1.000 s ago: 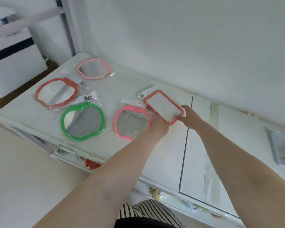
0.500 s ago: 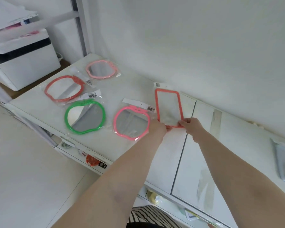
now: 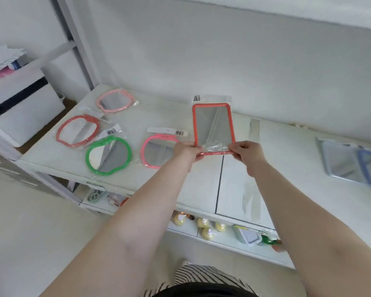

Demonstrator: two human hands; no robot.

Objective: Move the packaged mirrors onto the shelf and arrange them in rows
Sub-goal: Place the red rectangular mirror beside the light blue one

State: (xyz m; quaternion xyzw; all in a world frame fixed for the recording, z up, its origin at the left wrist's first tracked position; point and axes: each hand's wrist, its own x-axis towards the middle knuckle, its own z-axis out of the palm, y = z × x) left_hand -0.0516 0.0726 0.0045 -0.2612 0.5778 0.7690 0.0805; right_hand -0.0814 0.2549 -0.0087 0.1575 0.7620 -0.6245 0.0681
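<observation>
Both hands hold a packaged rectangular mirror with an orange frame [image 3: 212, 127] by its near edge, over the white shelf top [image 3: 204, 185]. My left hand [image 3: 185, 152] pinches its near left corner and my right hand [image 3: 245, 152] pinches its near right corner. Several apple-shaped packaged mirrors lie on the shelf to the left: a pale pink one [image 3: 115, 101] at the back, a red one [image 3: 77, 130], a green one [image 3: 108, 154] and a bright pink one [image 3: 159, 151] partly behind my left hand.
Bluish packaged mirrors [image 3: 351, 162] lie at the shelf's right end. A lower shelf holds yellow bottles [image 3: 202, 227] and a small box [image 3: 247, 234]. A white cabinet [image 3: 19, 103] stands to the left, and a grey post [image 3: 77, 42] rises at the shelf's back left corner.
The orange rectangular mirror turned from a diagonal lie to square with the shelf, long side pointing to the wall. Both hands shifted to its near corners. The camera view moved right.
</observation>
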